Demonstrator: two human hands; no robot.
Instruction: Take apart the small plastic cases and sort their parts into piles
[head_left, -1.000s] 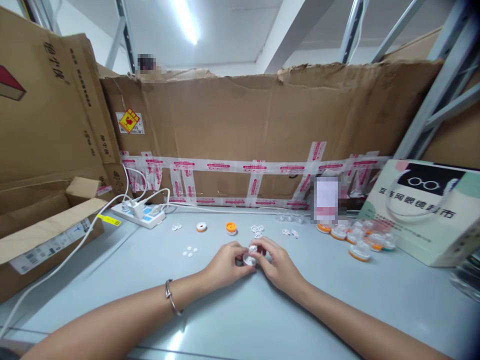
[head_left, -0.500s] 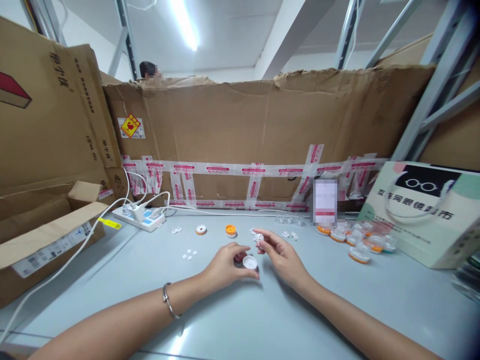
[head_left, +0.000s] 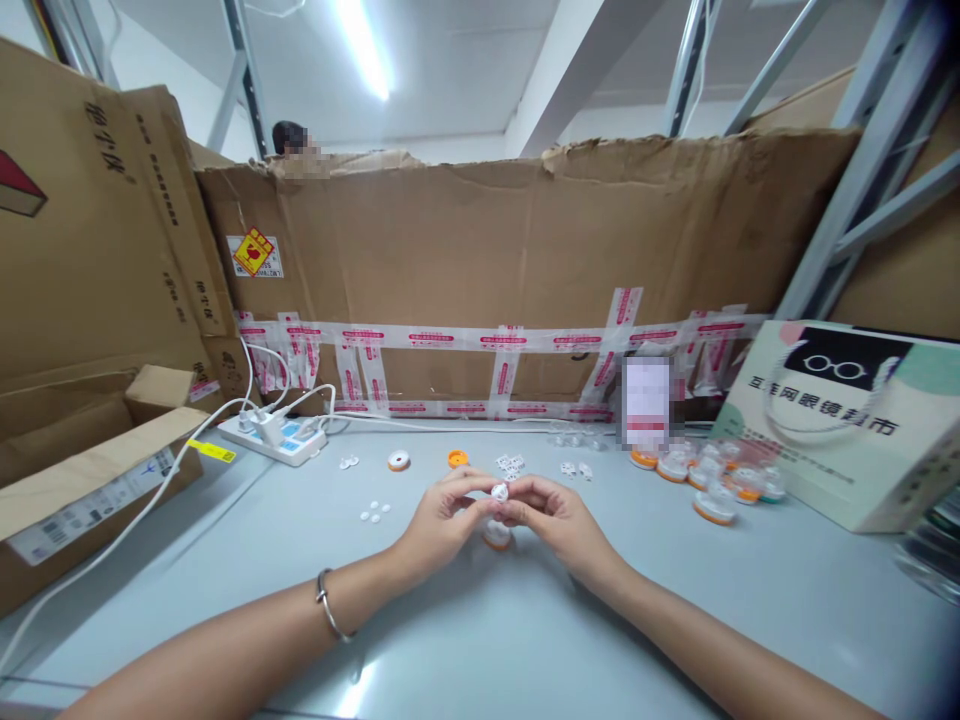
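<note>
A small white plastic piece is pinched by the fingertips of my left hand and my right hand, which meet over the table. Its exact kind is too small to make out. Just below the fingertips a round white-and-orange case sits on the table, partly covered by my fingers. Beyond the hands lie a cluster of small white parts and an orange round piece. A white round piece with an orange base is farther left, and several white discs lie left of my left hand.
Several clear-topped round cases are grouped at right beside a paper bag. More white parts lie back right. A power strip and an open cardboard box are at left. A large carton walls the back.
My left hand has let go of the round case and moved up to the white piece. My right hand has shifted slightly left, bringing both hands' fingertips together on that piece.
</note>
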